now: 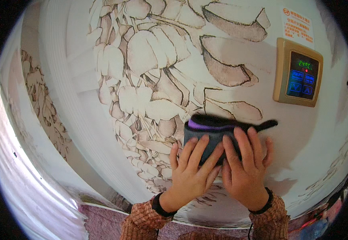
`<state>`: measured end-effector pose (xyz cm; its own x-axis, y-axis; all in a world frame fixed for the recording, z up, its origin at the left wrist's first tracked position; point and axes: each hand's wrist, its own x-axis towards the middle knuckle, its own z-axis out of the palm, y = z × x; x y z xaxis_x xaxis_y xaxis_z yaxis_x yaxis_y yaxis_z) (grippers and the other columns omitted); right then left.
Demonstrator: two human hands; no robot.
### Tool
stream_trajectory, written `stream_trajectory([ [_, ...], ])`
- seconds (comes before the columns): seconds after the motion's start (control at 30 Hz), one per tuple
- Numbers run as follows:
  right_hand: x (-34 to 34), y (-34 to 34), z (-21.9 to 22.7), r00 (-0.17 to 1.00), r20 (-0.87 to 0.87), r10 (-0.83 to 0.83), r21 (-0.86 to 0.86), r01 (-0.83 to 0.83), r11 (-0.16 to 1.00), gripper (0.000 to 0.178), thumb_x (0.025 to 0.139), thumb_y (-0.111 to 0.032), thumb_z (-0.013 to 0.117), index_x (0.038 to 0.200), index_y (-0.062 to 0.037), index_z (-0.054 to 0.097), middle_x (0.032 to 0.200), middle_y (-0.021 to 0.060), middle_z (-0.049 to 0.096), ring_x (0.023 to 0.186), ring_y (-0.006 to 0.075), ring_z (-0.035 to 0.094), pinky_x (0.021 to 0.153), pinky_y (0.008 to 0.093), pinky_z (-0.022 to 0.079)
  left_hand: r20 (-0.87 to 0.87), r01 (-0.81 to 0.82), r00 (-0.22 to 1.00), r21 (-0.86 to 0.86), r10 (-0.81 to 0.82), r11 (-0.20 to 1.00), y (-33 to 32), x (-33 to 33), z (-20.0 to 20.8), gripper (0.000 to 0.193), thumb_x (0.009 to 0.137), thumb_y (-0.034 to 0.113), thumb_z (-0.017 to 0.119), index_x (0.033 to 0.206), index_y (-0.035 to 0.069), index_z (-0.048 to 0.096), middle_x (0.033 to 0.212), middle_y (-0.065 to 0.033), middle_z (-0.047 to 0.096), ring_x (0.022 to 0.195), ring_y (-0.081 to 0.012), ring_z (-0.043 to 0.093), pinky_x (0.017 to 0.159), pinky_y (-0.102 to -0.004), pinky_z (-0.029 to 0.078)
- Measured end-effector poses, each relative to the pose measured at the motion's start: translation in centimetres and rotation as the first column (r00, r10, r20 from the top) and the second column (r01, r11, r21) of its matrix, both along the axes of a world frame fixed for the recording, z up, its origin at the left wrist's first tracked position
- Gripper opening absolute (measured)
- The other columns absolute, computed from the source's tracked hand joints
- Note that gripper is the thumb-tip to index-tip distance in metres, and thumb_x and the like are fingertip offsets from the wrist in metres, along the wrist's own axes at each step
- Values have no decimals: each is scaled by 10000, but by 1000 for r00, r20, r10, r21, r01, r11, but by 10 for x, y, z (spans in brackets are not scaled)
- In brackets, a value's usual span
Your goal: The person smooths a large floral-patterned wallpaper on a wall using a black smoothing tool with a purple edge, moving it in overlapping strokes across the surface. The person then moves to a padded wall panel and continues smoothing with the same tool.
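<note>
A small dark grey soft pouch (190,135) is up in front of the patterned wall, its long side roughly level. Along its upper edge a purple strip (208,126) shows between black borders, and a short black strap (267,125) sticks out to the right. My left hand (188,172) grips the left and middle part, fingers spread over the front. On the right part lies my right hand (244,172), gripping it too, its fingertips near the upper edge. Both thumbs come close together below the pouch. What is inside cannot be made out.
The wall (230,96) carries large brown-outlined flower drawings. A gold-framed control panel (300,76) with a lit screen is mounted at the upper right, below a paper notice (298,26). A white curtain (30,188) hangs at the left, and purplish fabric (102,224) lies along the bottom.
</note>
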<state>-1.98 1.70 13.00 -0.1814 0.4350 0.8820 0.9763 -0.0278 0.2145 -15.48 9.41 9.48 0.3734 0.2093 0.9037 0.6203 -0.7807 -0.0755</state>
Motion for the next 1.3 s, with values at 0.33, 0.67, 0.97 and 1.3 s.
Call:
stream_trajectory([
  [0.33, -13, 3, -58, 988, 147, 41, -43, -35, 998, 349, 809, -230, 538, 1138, -142, 619, 1281, 52, 506, 1193, 244, 452, 1011, 557, 235, 64, 11, 998, -21, -10, 1000, -13, -6, -70, 384, 809, 270, 584, 1186, 201, 589, 1272, -121, 477, 1154, -307, 452, 957, -470, 342],
  [0.67, -63, 49, -18, 999, 50, -2, 40, 0, 999, 351, 810, -185, 537, 1150, -115, 596, 1271, 77, 511, 1183, 268, 470, 996, 538, 272, 112, -58, 992, 5, 57, 998, 34, -47, -25, 378, 834, 244, 531, 1205, 187, 575, 1326, -107, 449, 1242, -290, 392, 1044, -464, 220],
  [0.97, -151, 96, -33, 995, 76, 65, -88, -58, 994, 462, 833, -143, 507, 1279, -27, 472, 1358, 179, 372, 1285, 354, 319, 1037, 578, 168, 60, -54, 997, -39, 56, 998, 79, -140, -35, 375, 767, 255, 628, 1130, 171, 591, 1287, -143, 459, 1212, -341, 417, 1052, -515, 189],
  [1.3, -208, 135, 3, 999, 28, 42, -5, -42, 999, 417, 902, -195, 421, 1289, -41, 444, 1380, 170, 361, 1287, 364, 326, 1032, 575, 177, 197, 44, 979, 65, -56, 997, 134, -181, 2, 465, 794, 265, 588, 1238, 146, 522, 1372, -141, 394, 1298, -335, 322, 1068, -512, 171],
])
